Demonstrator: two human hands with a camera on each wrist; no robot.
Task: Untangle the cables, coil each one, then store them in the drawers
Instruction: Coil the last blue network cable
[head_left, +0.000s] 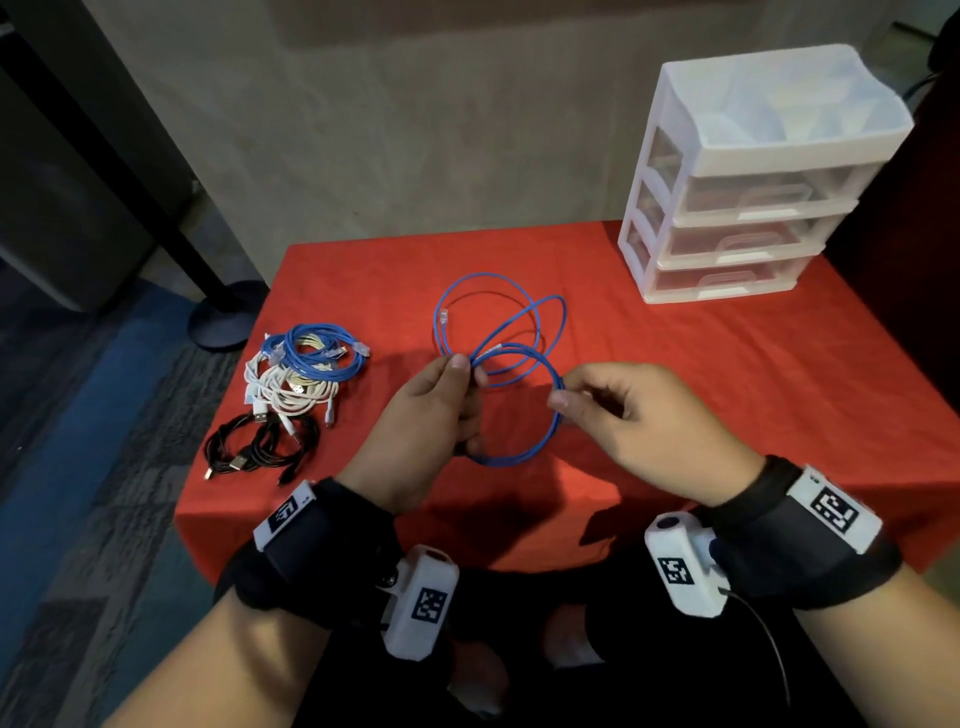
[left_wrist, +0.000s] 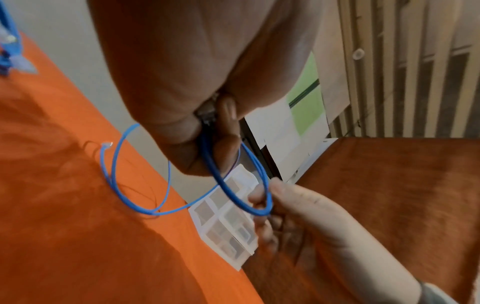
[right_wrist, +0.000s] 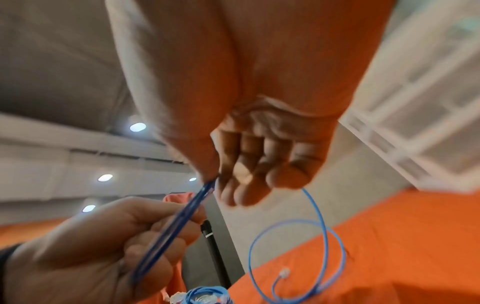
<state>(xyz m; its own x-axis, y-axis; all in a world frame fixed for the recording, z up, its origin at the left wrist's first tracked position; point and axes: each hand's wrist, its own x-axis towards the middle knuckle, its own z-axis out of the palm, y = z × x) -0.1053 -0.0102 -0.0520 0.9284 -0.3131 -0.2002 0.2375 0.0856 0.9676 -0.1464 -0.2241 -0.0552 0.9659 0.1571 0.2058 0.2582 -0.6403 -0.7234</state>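
A thin blue network cable (head_left: 496, 332) lies in loose loops on the red tablecloth, one clear plug (head_left: 444, 316) resting at the far left of the loops. My left hand (head_left: 441, 395) grips a coil of its strands (left_wrist: 207, 156) between thumb and fingers. My right hand (head_left: 571, 397) pinches the coil's right side (right_wrist: 205, 189) between thumb and forefinger, its other fingers loosely curled. The held coil hangs above the cloth between both hands. A white drawer unit (head_left: 748, 176) with three clear drawers, all closed, stands at the back right.
At the table's left edge lies a heap of other cables: a blue coil (head_left: 317, 353), white USB cables (head_left: 291, 389) and black USB cables (head_left: 260, 452). The red cloth (head_left: 727, 374) covers the table. A dark pole with a round base (head_left: 223, 317) stands on the floor left.
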